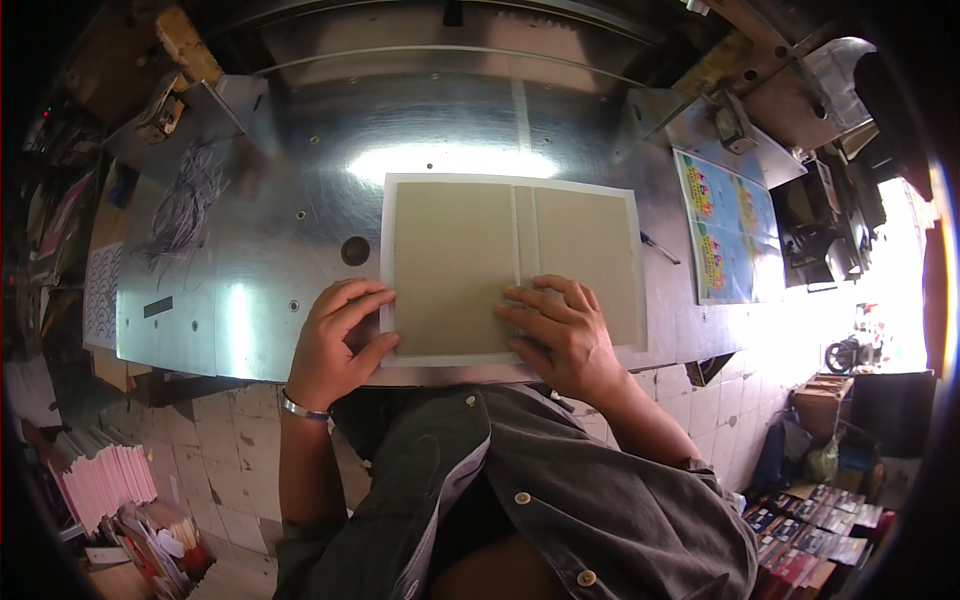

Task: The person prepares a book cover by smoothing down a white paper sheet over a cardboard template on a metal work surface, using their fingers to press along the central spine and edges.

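Observation:
A book cover lies flat on the metal table in front of me: a white sheet (390,215) with two large greyish-beige boards and a narrow strip between them. The left board (455,265) and the right board (590,245) leave a white margin showing all round. My left hand (343,335) rests at the cover's left edge, thumb and fingertips touching the margin, apart from each other. Over the spine strip (526,230) and the lower part of the right board, my right hand (562,335) lies with its fingers spread, hiding that area.
The metal table (330,140) carries a bundle of grey threads (187,205) at left. A pen (660,249) lies right of the cover, near colourful printed sheets (735,230). Stacked pink papers (105,483) stand on the lower left; packs of small printed items (815,535) sit lower right.

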`<state>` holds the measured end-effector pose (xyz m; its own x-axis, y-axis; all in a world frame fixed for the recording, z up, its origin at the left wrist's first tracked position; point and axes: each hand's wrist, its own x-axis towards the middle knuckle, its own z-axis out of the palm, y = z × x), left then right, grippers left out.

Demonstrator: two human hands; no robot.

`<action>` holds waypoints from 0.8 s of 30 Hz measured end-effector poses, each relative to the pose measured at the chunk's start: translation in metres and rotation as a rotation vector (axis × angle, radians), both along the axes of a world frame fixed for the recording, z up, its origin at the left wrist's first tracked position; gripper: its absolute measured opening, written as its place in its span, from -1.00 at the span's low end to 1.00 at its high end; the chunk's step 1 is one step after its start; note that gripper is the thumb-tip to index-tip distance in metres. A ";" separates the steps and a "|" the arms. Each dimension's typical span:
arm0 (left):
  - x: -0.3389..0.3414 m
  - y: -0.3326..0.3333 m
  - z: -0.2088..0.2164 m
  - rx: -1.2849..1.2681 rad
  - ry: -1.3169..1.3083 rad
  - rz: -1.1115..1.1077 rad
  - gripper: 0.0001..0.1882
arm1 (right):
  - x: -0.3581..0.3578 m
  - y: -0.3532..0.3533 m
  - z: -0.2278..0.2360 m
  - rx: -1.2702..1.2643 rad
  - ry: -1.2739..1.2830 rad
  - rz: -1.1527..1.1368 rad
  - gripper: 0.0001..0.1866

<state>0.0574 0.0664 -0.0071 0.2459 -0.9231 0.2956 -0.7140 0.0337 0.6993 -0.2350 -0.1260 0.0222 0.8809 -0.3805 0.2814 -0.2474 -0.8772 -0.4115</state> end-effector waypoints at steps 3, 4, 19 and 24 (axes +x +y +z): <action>0.000 0.000 -0.001 -0.014 -0.015 0.002 -0.50 | 0.000 0.000 0.000 -0.003 0.008 -0.002 -0.49; 0.000 0.000 -0.001 -0.012 -0.010 0.003 -0.50 | 0.000 0.000 0.000 -0.003 0.007 -0.001 -0.49; 0.001 0.000 -0.002 0.018 0.005 0.003 -0.53 | 0.001 0.001 0.000 -0.002 0.015 -0.002 -0.49; 0.000 0.000 0.000 0.011 -0.002 0.005 -0.54 | 0.000 0.000 -0.001 -0.003 0.013 -0.003 -0.49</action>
<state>0.0569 0.0660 -0.0073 0.2500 -0.9250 0.2862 -0.7155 0.0226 0.6982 -0.2345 -0.1259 0.0215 0.8836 -0.3819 0.2708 -0.2551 -0.8778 -0.4054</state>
